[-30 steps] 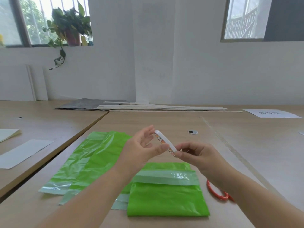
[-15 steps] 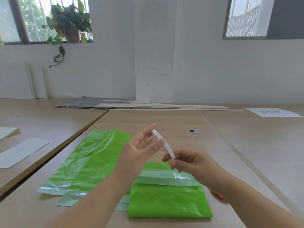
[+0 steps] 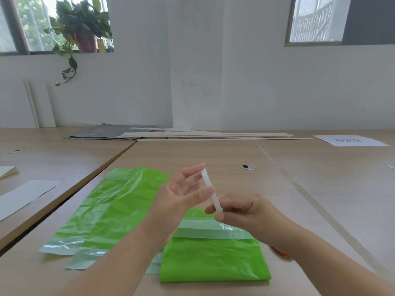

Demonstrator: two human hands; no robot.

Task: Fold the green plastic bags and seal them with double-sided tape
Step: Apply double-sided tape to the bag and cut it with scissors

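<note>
A small white roll of double-sided tape (image 3: pixel 210 190) is held edge-on above the table. My left hand (image 3: pixel 179 197) grips it between thumb and fingertips. My right hand (image 3: pixel 241 212) pinches at the roll's lower end. Below the hands lies a folded green plastic bag (image 3: pixel 213 261) with a pale translucent flap across its top. To its left, unfolded green bags (image 3: pixel 106 210) lie spread flat on the wooden table (image 3: pixel 213 154).
An orange scissor handle (image 3: pixel 282 254) peeks out under my right wrist. White paper sheets (image 3: pixel 23 197) lie on the left table, thin wooden strips (image 3: pixel 213 135) and a labelled sheet (image 3: pixel 348 141) at the back. A gap separates the two tables on the left.
The roll has turned more upright in my left hand. My right hand has slid down to the roll's lower end, fingers curled under it. The view has shifted slightly.
</note>
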